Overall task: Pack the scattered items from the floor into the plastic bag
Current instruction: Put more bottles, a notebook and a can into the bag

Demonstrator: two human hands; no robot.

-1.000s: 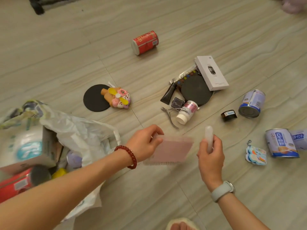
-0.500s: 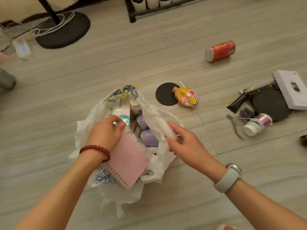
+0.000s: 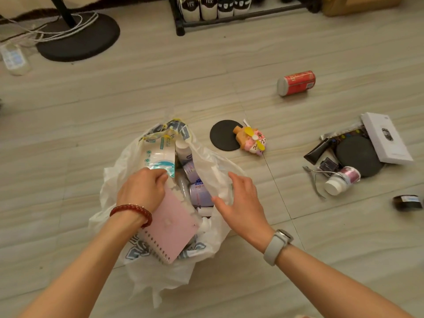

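Observation:
A white plastic bag (image 3: pixel 114 191) lies open on the floor, holding cans, a bottle and a wipes pack. My left hand (image 3: pixel 142 189) grips the top of a pink spiral notebook (image 3: pixel 171 228) that slants into the bag's mouth. Over the bag's right edge my right hand (image 3: pixel 238 200) hovers with fingers spread, holding nothing. Scattered on the floor to the right are a red can (image 3: pixel 296 82), a toy fan (image 3: pixel 251 140) on a black disc (image 3: pixel 222 135), a white box (image 3: pixel 385 137), a white bottle (image 3: pixel 341 180) and nail nippers (image 3: pixel 315 177).
A fan stand's round black base (image 3: pixel 78 40) with cables sits at the back left, and a shoe rack (image 3: pixel 229 17) at the back. A small dark jar (image 3: pixel 407 203) lies at the right edge. A larger black disc (image 3: pixel 358 156) rests by the white box.
My view swung left to the bag. The left hand brought the pink notebook into the bag's mouth. The right hand let go of the small white tube and now is open.

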